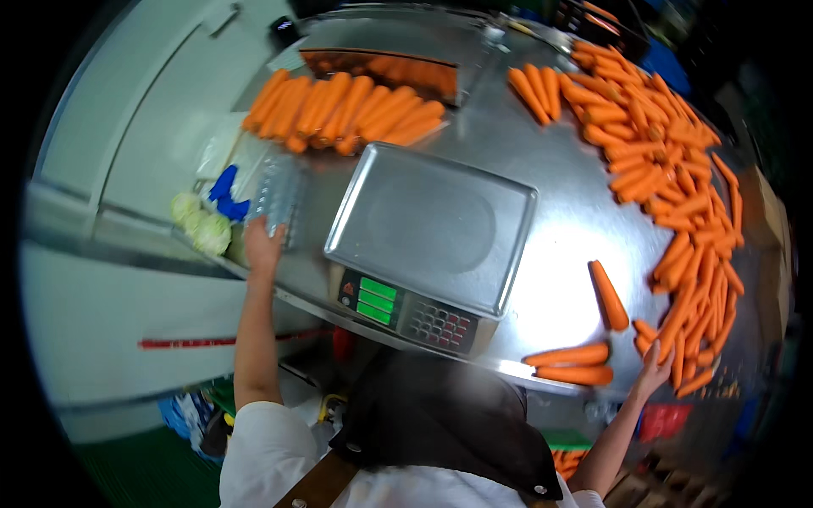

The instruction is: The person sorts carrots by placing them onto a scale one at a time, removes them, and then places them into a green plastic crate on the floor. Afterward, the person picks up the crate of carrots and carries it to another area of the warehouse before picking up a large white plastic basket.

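Note:
At the left of the steel table, my left hand (263, 244) grips the near end of a clear plastic tray (277, 187), possibly one of a stack; blur hides the detail. My right hand (654, 371) is at the near end of a long carrot pile (660, 146), its fingers around a carrot (676, 320). Between my hands stands a digital scale with a bare metal pan (432, 222) and a lit green display (376, 300). One loose carrot (610, 295) lies right of the scale, and two more carrots (568, 364) lie by the table's front edge.
Behind the scale, several carrots (343, 111) lie in a row before a shiny metal panel (381, 70). A small carrot group (535, 92) sits at the back. Cut pale green vegetables (203, 222) and a blue item (227, 195) are at left. Cardboard (762, 209) stands beyond the pile.

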Motion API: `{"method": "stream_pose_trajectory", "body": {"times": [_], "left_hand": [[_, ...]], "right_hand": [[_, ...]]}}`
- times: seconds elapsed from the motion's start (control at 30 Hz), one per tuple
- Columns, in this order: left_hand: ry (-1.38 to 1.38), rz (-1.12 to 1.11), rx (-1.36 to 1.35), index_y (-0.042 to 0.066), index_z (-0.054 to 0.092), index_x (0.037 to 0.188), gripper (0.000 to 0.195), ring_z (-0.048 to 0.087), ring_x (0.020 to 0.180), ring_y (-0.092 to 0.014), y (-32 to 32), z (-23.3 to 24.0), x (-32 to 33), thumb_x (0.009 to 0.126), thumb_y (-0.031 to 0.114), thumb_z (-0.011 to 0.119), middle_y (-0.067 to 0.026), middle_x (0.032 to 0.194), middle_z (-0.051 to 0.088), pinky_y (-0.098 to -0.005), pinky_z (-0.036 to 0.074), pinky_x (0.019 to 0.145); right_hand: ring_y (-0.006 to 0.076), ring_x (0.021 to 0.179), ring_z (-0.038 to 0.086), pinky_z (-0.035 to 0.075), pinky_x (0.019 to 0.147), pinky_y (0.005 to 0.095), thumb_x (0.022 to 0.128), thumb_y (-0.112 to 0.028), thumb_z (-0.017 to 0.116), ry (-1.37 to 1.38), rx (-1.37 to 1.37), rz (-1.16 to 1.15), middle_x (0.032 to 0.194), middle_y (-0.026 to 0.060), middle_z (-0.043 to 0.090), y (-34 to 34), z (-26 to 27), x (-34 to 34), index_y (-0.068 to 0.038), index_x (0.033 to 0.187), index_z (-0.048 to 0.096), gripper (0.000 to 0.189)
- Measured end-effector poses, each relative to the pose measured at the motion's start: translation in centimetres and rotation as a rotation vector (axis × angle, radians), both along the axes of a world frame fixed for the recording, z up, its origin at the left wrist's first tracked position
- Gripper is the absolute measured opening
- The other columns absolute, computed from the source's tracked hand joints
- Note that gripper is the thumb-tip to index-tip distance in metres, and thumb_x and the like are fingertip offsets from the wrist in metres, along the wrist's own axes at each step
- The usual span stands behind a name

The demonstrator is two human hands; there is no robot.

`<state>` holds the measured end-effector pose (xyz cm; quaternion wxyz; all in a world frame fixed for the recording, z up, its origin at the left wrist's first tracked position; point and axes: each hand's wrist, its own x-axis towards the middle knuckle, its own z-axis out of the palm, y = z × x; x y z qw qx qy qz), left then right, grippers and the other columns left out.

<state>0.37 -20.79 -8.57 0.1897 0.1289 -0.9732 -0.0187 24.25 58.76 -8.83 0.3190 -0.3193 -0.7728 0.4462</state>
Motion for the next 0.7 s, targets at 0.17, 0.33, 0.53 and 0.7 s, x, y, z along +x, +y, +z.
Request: {"method": "stream_pose_trajectory", "body": {"times": [0.17,0.33,0.53,0.7], "left_hand": [[-0.22,-0.183,-0.043,-0.002,0.067,0.094,0.051,0.063,0.086,-0.039,-11.3,-5.7,-4.2,0.075,0.045,0.074,-0.0221,0.096,0.067,-0.0497,0.049,0.076],[-0.48,-0.313,-0.014,-0.004,0.068,0.078,0.039,0.061,0.075,-0.041,-15.7,-6.5,-6.4,0.075,0.035,0.075,-0.0226,0.079,0.066,-0.0474,0.047,0.069],[-0.657,-0.061,0.772,0.002,0.06,0.067,0.038,0.052,0.045,-0.02,-15.4,-4.0,-7.9,0.087,0.033,0.069,-0.0087,0.057,0.057,-0.0342,0.043,0.041],[-0.692,-0.078,0.786,0.005,0.056,0.065,0.034,0.044,0.038,-0.012,-15.9,-3.6,-8.7,0.09,0.027,0.067,-0.0017,0.052,0.049,-0.0249,0.034,0.034]], "right_hand": [[0.0168,0.074,0.061,0.05,0.067,0.0302,0.089,-0.034,0.068,0.03,-0.246,-0.752,0.083,0.0059,0.065,-0.4,0.9,18.0,-0.001,0.099,0.067,0.034],[0.0229,0.062,0.061,0.053,0.053,0.0337,0.083,-0.032,0.074,0.387,-0.548,-1.175,0.079,0.0096,0.062,-4.8,-0.7,31.3,-0.002,0.094,0.06,0.035],[0.0237,0.063,0.062,0.054,0.054,0.0327,0.089,-0.036,0.066,0.449,-0.848,-1.327,0.079,0.0118,0.062,-13.8,-3.5,39.3,-0.002,0.105,0.057,0.039],[0.0216,0.066,0.062,0.053,0.06,0.0306,0.089,-0.037,0.064,0.367,-0.492,-1.515,0.085,0.0111,0.063,-12.7,-7.0,44.4,-0.001,0.107,0.058,0.041]]}}
